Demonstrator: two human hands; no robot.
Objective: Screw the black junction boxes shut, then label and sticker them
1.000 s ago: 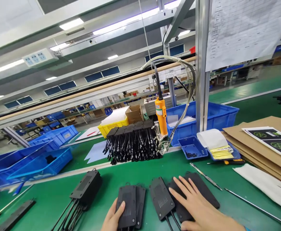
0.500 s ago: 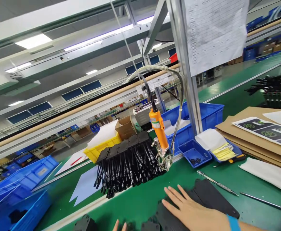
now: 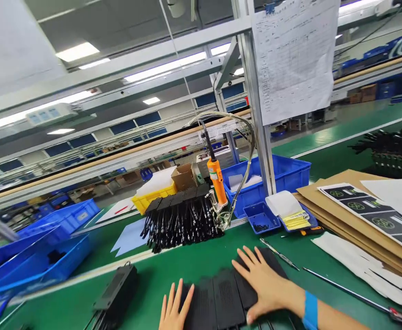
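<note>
A row of flat black plastic cases with vent slots (image 3: pixel 227 293) lies on the green bench top in front of me. My left hand (image 3: pixel 175 306) rests at the row's left end, fingers spread and slightly raised. Over the right end lies my right hand (image 3: pixel 267 282), fingers stretched wide, with a blue band (image 3: pixel 311 309) on its wrist. Part of the right-hand case is hidden under that palm. Neither hand grips anything. Apart from the row, to the left, sits another black case (image 3: pixel 116 288) with cables at its near end.
Behind the row stand several stacked black cases with cables (image 3: pixel 182 220). An orange electric screwdriver (image 3: pixel 217 181) hangs over them. A small blue tray (image 3: pixel 261 217) holds dark screws. Tweezers (image 3: pixel 279 253), a long screwdriver (image 3: pixel 345 286), white gloves (image 3: pixel 359 266) and cardboard sheets (image 3: pixel 341 220) lie right.
My left hand has come further into view beside the cases. The right hand stays spread on the right end, where the cases now lie in a closer row. The camera view has tilted.
</note>
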